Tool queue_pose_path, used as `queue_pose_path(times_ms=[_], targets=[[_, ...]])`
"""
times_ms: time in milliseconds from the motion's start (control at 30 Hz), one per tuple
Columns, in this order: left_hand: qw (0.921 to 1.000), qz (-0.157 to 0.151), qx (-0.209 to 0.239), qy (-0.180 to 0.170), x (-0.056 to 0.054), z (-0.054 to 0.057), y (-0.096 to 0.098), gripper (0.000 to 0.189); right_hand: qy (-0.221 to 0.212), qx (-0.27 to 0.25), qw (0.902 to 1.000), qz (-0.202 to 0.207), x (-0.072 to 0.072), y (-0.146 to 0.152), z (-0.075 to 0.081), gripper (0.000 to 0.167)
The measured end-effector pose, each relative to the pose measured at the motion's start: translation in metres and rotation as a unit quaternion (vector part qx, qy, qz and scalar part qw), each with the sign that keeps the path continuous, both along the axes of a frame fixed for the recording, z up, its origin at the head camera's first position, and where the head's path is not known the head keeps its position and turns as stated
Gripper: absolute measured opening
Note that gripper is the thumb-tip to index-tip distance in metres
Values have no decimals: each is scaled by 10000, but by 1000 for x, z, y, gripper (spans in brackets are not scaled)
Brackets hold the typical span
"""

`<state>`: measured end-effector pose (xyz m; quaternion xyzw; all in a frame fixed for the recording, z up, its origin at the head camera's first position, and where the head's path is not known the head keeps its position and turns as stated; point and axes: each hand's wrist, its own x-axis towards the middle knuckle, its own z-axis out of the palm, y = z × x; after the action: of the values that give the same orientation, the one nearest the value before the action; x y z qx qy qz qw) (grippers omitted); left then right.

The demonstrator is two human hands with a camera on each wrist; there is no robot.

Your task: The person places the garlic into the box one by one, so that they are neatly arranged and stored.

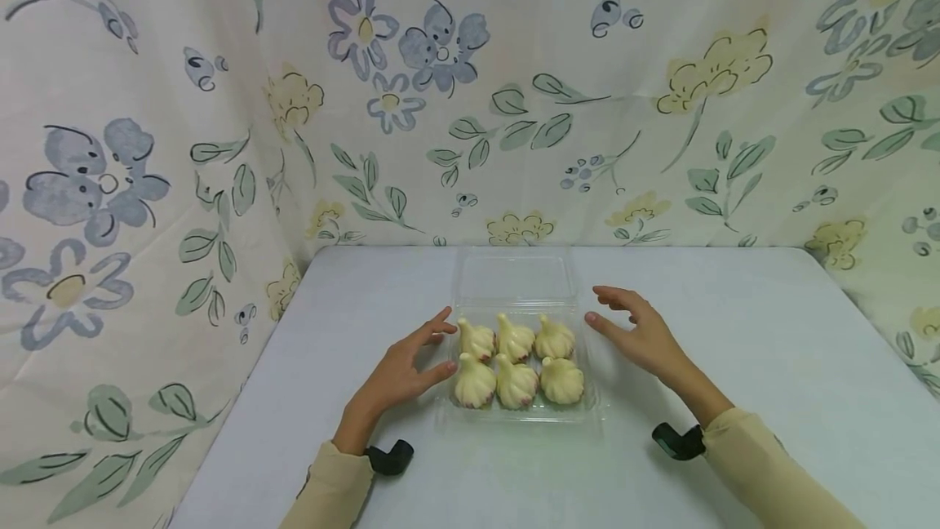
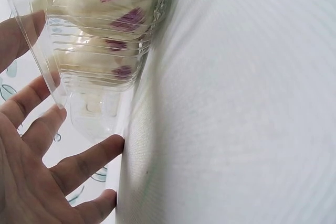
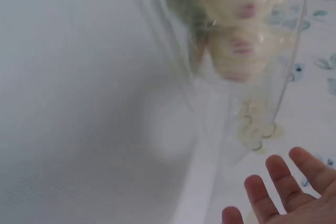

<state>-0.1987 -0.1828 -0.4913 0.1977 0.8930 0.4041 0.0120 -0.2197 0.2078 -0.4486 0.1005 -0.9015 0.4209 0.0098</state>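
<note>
A clear plastic clamshell box (image 1: 514, 417) sits mid-table in the head view, its lid (image 1: 516, 277) folded back toward the far edge. Inside are several pale garlic bulbs (image 1: 516, 383) in two rows, with purple patches visible in the left wrist view. My left hand (image 1: 400, 370) is at the box's left side, fingers spread and thumb tip right at the rim. The left wrist view shows those fingertips (image 2: 118, 144) beside the clear wall. To the right of the box, my right hand (image 1: 645, 341) hovers with loosely extended fingers and nothing in it.
The white table (image 1: 793, 333) carries the box and ends at a floral curtain (image 1: 514, 104) behind it. The same fabric hangs at both sides. A black wrist camera (image 1: 391, 458) is strapped to the left wrist, another black camera (image 1: 677, 441) to the right.
</note>
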Motion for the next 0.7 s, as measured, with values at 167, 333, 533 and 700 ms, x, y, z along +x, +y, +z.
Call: queue_pose_path(times_ms=[167,333,533,700], targets=[[10000,20,-50,-7,0,0,0,79,-497,-219,9985,-104,-14,3,-7,65],[10000,53,-64,-55,0,0,1,80,-1004,-388,9939,-241,-31,3,-17,72],[10000,-15,-19,-34,0,1,0,72,-1366,-589,9886,-231,-49,0,-23,76],[10000,-12,-51,-1,-1,1,-1,73,-1417,-648,9878,-69,-59,-4,-25,76]])
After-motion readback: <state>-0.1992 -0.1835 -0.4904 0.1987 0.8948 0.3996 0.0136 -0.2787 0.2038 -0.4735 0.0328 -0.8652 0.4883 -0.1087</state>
